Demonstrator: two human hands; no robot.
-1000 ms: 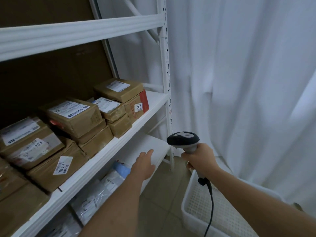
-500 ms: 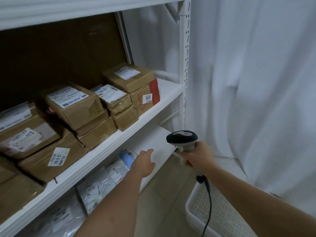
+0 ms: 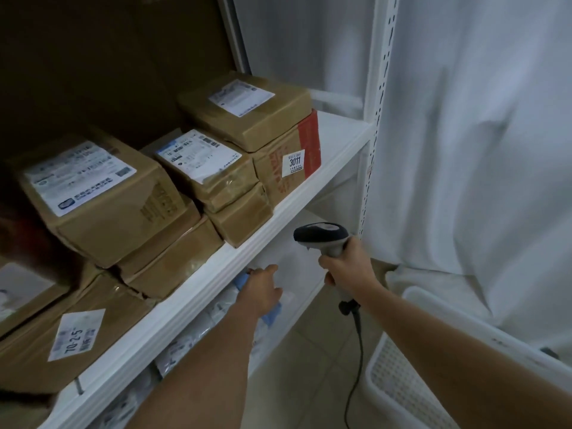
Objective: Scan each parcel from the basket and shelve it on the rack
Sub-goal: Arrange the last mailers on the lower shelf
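white rack (image 3: pixel 216 283) left of both hands with brown parcels (image 3: pixel 102 199) stacked above them, white basket (image 3: pixel 433 311) right of the right hand, right hand (image 3: pixel 346 267) gripping the scanner (image 3: pixel 322 239), left hand (image 3: pixel 263 289) fingers relaxed over a blue-edged parcel (image 3: pixel 272 314) on the lower shelf

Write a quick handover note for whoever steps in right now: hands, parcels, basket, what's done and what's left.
Right hand grips the grey-and-black handheld barcode scanner, cable hanging.
Left hand is open, reaching over the plastic-wrapped soft parcels on the lower shelf; contact is unclear.
Brown taped cardboard parcels sit stacked on the white metal rack's middle shelf, room free at its right end.
White perforated plastic basket stands on the floor at right; the visible part holds no parcel.
Left: check the rest of the basket; scan and shelve anything there.
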